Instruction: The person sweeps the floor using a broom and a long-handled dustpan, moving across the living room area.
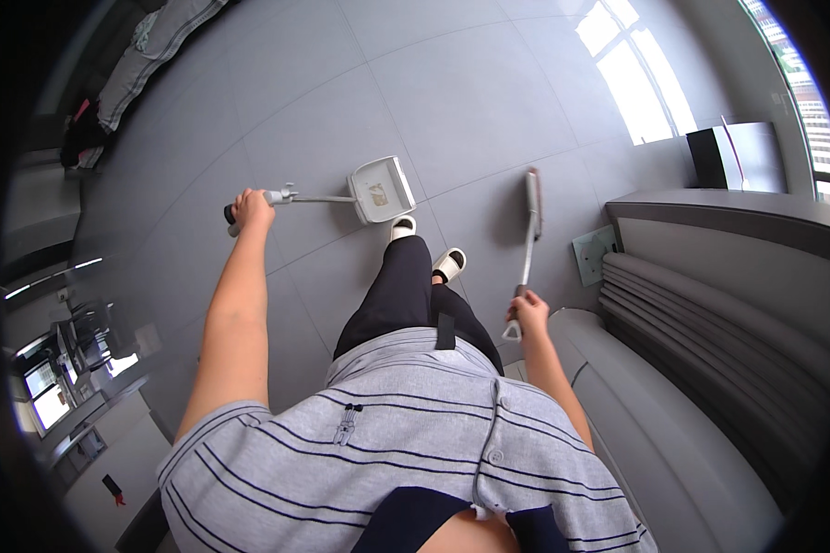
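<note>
Grey tile for the floor [470, 101], ahead of both hands and between them. With the left hand [254, 211], holds the pole [318, 198] of a dustpan [396, 184] in a closed grip; with the right hand [529, 311], holds a broom [529, 244] near the triangular loop [513, 332] of its handle, with fingers curled around.

Could spill the small brownish debris [377, 192] out of the dustpan, probably by a careless turn of the left hand and so too much tilt. Could also bump the dustpan against the left slipper [402, 224], very near to it, by a short step forward. To the right of the right hand, might strike the pale board [592, 255] or the grey padded furniture [618, 396] by too wide a swing of the broom.

Looks pale and shallow in the dustpan, with raised walls around a flat bottom; to be found to the right of the left hand, at the far end of the pole. Looks long and thin in the broom, with a narrow head beyond the right hand, reddish-brown along one side. Cannot tell for certain about contact with the floor.
</note>
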The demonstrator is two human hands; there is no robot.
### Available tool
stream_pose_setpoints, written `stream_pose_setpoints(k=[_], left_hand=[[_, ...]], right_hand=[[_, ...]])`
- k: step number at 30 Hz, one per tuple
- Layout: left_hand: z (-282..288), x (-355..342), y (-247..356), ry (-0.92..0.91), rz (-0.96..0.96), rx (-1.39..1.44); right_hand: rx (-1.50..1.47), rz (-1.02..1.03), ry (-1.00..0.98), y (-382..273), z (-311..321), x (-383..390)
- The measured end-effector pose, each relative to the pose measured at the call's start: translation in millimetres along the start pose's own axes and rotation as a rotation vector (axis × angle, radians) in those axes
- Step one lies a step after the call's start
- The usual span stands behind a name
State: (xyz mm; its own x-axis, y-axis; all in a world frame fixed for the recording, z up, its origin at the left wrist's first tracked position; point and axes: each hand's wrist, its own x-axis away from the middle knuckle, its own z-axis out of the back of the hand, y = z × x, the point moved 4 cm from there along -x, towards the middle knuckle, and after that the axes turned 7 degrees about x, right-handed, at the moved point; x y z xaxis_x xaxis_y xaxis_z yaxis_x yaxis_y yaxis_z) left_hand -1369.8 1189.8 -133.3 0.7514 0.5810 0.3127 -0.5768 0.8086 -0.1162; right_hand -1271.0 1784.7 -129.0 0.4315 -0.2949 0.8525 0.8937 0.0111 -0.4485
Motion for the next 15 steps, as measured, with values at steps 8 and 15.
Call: stream_pose_setpoints(k=[8, 15], left_hand=[[20.6, 7.2, 15.7, -0.093, 0.023, 0.016], [28.3, 2.2, -8.8, -0.238, -0.042, 0.002]], right_hand=[[-0.053, -0.018, -0.276, -2.8, 6.2, 85.1], [0.109, 0.181, -0.177, -22.3, -2.0, 74.9]])
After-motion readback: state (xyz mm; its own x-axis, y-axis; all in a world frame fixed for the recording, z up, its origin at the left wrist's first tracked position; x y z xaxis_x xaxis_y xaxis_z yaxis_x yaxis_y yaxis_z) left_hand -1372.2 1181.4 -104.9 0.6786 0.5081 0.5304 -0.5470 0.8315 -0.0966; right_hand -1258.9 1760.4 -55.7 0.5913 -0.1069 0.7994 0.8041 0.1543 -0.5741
